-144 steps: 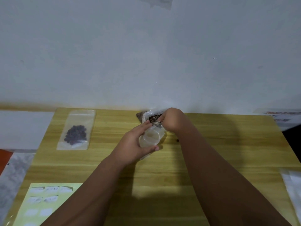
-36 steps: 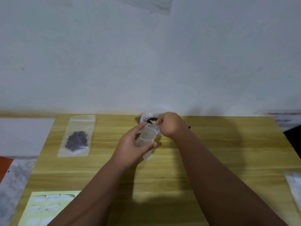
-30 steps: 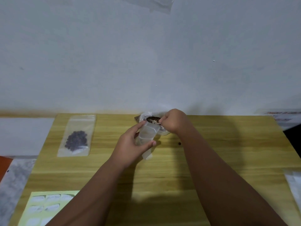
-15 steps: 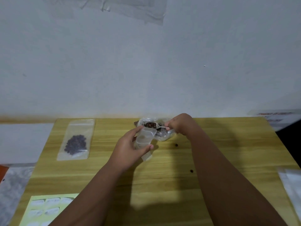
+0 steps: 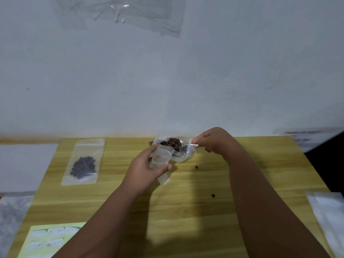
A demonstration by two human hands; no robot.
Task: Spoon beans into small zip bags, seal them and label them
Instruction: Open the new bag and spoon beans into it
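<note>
My left hand [image 5: 147, 167] grips a small clear zip bag [image 5: 161, 157], holding its mouth open and tilted toward the far side. My right hand [image 5: 214, 139] pinches the handle of a spoon [image 5: 175, 142] heaped with brown beans, its bowl just above and behind the bag's mouth. Behind the spoon lies the clear plastic supply bag of beans [image 5: 183, 155] at the table's far edge. A filled zip bag [image 5: 83, 162] of dark beans lies flat at the far left.
Two loose beans, one [image 5: 196, 167] and another [image 5: 213, 195], lie on the wooden table [image 5: 204, 211]. A pale green sheet of white labels [image 5: 48, 239] sits at the near left. White plastic sheets [image 5: 329, 215] lie at the right edge. A wall stands right behind the table.
The right hand has lifted the loaded spoon out of the supply bag and brought it over the small bag's mouth. A second loose bean now lies on the table.
</note>
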